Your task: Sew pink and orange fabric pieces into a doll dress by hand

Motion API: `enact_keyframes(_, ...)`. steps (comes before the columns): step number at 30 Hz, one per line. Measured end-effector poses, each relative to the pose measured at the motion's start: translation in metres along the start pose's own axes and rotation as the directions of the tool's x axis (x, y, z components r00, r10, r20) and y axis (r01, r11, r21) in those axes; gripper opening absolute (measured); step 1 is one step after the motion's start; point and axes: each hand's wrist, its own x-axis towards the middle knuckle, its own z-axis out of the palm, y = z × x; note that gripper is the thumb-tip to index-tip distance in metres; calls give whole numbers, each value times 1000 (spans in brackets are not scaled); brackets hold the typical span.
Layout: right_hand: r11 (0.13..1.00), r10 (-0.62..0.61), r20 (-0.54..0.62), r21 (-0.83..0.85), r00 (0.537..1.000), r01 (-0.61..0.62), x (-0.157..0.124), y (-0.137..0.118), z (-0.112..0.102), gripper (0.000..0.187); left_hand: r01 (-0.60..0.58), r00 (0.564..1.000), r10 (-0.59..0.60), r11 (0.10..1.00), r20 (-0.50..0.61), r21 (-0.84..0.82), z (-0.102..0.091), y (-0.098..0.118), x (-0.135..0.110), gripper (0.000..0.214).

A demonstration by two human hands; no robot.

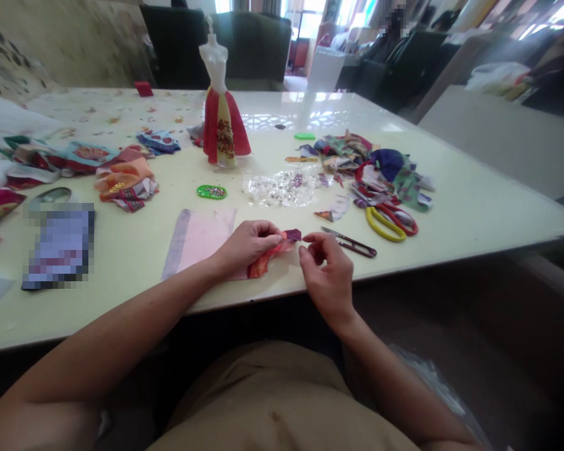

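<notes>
My left hand pinches a small orange and purple fabric piece near the table's front edge. Just right of the fabric's purple tip, my right hand has thumb and forefinger drawn together; anything between them is too small to see. Under the left hand lies a pale pink cloth with a greyish border. Dark thread snips rest beyond the right hand, and scissors with yellow and red handles lie farther right.
A small white dress form in a red and yellow skirt stands behind. Around it are a green bead dish, a clear bag of beads, an orange fabric pile and mixed scraps. A blurred-out bluish item lies left.
</notes>
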Motion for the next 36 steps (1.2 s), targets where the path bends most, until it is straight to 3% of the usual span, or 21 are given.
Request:
enact_keyframes(3, 985, -162, 77, -51, 984, 166, -7, -2, 2, 12, -12, 1000, 11, 1000, 6, 26, -1, -2, 1, 13)
enact_keyframes(5, 973, -196, 168, -91, 966, 213, -8, -2, 5, 16, -19, 1000, 19, 999, 20, 31, -1, -3, 2, 13)
enact_keyframes(8, 957, -212, 202, -156, 956, 245, -5, 1, 8, 19, -26, 999, 25, 999, 27, 45, -2, -4, 3, 15)
enact_keyframes(15, 967, -182, 154, -153, 971, 205, -4, 5, 9, 11, -42, 999, 41, 996, 6, 73, -1, -3, 2, 15)
enact_keyframes(29, 934, -253, 316, -168, 915, 316, -7, 9, 1, 17, -25, 1000, 25, 999, 3, 48, -2, -5, 3, 12)
enact_keyframes(36, 942, -241, 285, -162, 928, 294, -9, 13, -13, 15, 27, 999, -30, 998, 38, 60, 1, -2, 0, 12)
